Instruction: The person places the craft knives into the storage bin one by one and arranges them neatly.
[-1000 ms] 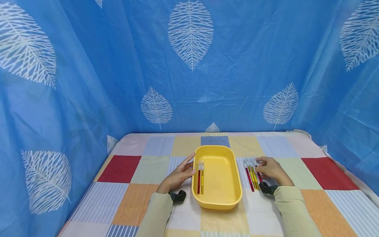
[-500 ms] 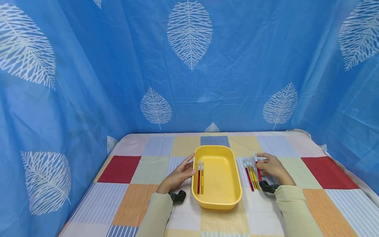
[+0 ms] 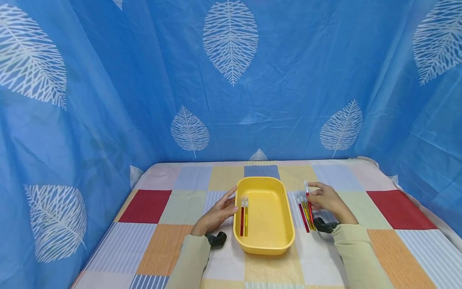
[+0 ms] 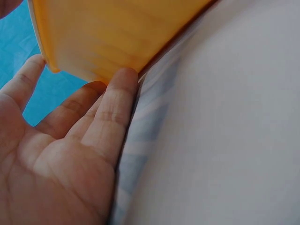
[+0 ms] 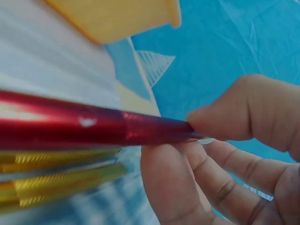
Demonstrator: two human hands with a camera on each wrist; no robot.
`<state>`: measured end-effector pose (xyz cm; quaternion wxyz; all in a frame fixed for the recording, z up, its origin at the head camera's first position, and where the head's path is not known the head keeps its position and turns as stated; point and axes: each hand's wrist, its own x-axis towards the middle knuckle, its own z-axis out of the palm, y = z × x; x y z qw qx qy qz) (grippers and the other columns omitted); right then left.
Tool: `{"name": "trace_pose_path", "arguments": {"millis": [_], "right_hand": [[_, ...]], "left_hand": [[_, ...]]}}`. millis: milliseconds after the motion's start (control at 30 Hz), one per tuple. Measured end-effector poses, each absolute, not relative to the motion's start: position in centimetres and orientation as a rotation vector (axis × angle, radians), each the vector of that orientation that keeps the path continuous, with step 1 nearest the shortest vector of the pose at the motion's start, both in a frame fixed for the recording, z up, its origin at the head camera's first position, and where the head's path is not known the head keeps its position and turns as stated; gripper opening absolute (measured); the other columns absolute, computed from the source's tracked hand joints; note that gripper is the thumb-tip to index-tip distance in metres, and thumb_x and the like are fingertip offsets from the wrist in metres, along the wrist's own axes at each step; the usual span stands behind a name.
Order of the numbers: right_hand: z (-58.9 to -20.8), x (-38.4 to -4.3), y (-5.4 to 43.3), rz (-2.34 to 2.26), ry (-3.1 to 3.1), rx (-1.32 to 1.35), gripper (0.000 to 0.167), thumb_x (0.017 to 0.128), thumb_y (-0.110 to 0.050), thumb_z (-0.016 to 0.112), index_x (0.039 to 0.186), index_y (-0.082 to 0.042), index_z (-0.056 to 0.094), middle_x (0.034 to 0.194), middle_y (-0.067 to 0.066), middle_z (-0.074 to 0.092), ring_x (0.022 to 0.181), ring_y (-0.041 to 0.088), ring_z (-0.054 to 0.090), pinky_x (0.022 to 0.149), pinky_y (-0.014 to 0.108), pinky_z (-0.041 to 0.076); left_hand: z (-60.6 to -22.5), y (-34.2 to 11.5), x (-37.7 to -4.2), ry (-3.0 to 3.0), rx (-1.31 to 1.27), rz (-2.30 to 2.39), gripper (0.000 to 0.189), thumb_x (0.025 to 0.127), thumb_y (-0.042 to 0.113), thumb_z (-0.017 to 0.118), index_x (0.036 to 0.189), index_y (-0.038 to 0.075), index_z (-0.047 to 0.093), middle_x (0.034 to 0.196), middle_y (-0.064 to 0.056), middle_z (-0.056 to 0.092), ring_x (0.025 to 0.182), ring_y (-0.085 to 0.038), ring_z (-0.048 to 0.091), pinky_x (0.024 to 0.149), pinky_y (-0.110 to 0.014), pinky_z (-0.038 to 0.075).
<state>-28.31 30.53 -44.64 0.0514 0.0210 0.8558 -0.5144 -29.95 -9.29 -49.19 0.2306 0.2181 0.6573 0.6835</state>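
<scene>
In the head view a yellow plastic tray sits mid-table, with a red and a gold craft knife lying along its left side. My left hand rests against the tray's left wall; in the left wrist view its extended fingertips touch the outside. On the right, my right hand pinches a red craft knife near its clear-capped tip between thumb and fingers, tip end raised. Beneath it, gold craft knives with knurled grips and another red craft knife lie on the cloth.
A patchwork cloth covers the table. Blue curtain with white leaf prints hangs behind and at both sides. The tray's right wall stands between its interior and the right-hand knives.
My right hand has lifted the capped end of the red craft knife and moved it slightly left, over the gold ones. The left hand and the tray stay put.
</scene>
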Motion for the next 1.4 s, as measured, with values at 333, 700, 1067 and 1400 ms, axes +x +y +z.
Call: {"name": "trace_pose_path", "arguments": {"millis": [333,700,1067,1400], "right_hand": [[-43.5,-28.0,29.7,-1.623,2.589,-0.054,0.064,0.103,0.002,0.065,0.156,0.019,0.034,0.116,0.034,0.066,0.081,0.018,0.07,0.07,0.035,0.067],[-41.6,-27.4,27.9,-1.639,2.584,-0.127,0.066,0.103,0.001,0.066,0.158,0.016,0.035,0.113,0.029,0.068,0.083,0.019,0.071,0.073,0.035,0.067],[-40.5,-27.1,26.2,-1.634,2.595,-0.195,0.071,0.103,-0.002,0.069,0.161,0.014,0.031,0.109,0.023,0.069,0.085,0.02,0.072,0.074,0.037,0.068],[-40.4,-26.5,24.9,-1.65,2.551,-0.262,0.073,0.103,-0.002,0.069,0.162,0.013,0.029,0.11,0.022,0.07,0.089,0.024,0.075,0.073,0.037,0.067]], "left_hand": [[-49.2,-9.3,-30.0,1.808,0.595,1.879,0.08,0.111,0.008,0.056,0.176,0.016,0.011,0.176,-0.025,0.022,0.161,-0.044,0.027,0.126,-0.054,0.034],[-49.2,-9.3,-29.9,1.823,0.581,1.872,0.08,0.111,0.01,0.058,0.176,0.018,0.011,0.177,-0.024,0.022,0.161,-0.043,0.027,0.127,-0.054,0.033],[-49.1,-9.5,-29.9,1.824,0.582,1.872,0.081,0.111,0.01,0.059,0.176,0.019,0.012,0.176,-0.024,0.023,0.161,-0.043,0.029,0.126,-0.053,0.034],[-49.1,-9.3,-29.9,1.828,0.581,1.864,0.08,0.112,0.008,0.056,0.176,0.018,0.011,0.177,-0.024,0.022,0.162,-0.042,0.027,0.127,-0.054,0.034]]}}
